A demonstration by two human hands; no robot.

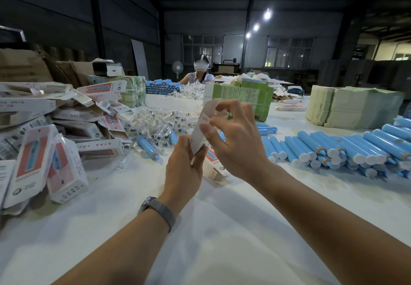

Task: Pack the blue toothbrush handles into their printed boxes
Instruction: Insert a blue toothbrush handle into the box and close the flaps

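I hold a printed white box upright in front of me above the white table. My left hand grips its lower end. My right hand pinches its upper flap with curled fingers. Another printed box lies flat on the table just below my hands. Many blue toothbrush handles lie stacked at the right. One loose blue handle lies left of my hands. Whether a handle is inside the held box is hidden.
A heap of printed boxes fills the left side. Clear plastic packets lie behind my hands. Green bundled stacks and a pale stack stand farther back. Another person sits at the far end.
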